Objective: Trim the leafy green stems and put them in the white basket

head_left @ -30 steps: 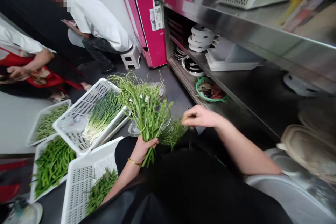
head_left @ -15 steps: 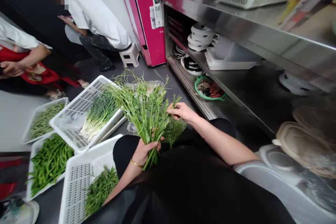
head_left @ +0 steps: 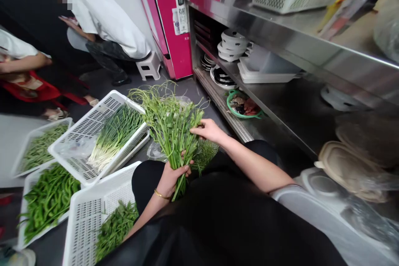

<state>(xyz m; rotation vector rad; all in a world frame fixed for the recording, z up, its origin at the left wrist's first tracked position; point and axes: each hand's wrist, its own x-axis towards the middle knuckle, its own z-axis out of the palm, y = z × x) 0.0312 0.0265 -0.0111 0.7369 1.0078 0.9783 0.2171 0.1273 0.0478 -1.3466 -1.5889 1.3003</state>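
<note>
My left hand (head_left: 176, 176) is wrapped round the lower stems of a bunch of pea shoots (head_left: 171, 129), held upright over my lap with its curling tendrils at the top. At the bunch's right edge, my right hand (head_left: 210, 130) has thumb and forefinger pinched on a shoot, whose exact grip is partly hidden by leaves. Below that hand, more thin greens (head_left: 204, 153) lie in front of my knees. To my left, a white perforated basket (head_left: 82, 212) contains loose picked greens (head_left: 116, 226).
Further left stand baskets of scallions (head_left: 114, 133), green peppers (head_left: 51, 195) and green beans (head_left: 43, 145). A steel shelf (head_left: 280, 33) with dishes runs along my right. Two people (head_left: 107, 16) are at the far left, one on a stool (head_left: 149, 66). A pink fridge (head_left: 174, 29) stands ahead.
My right hand has moved slightly left, closer against the bunch. The left hand keeps its hold. The whole view has shifted a little, and the person in red has lowered out of view in part.
</note>
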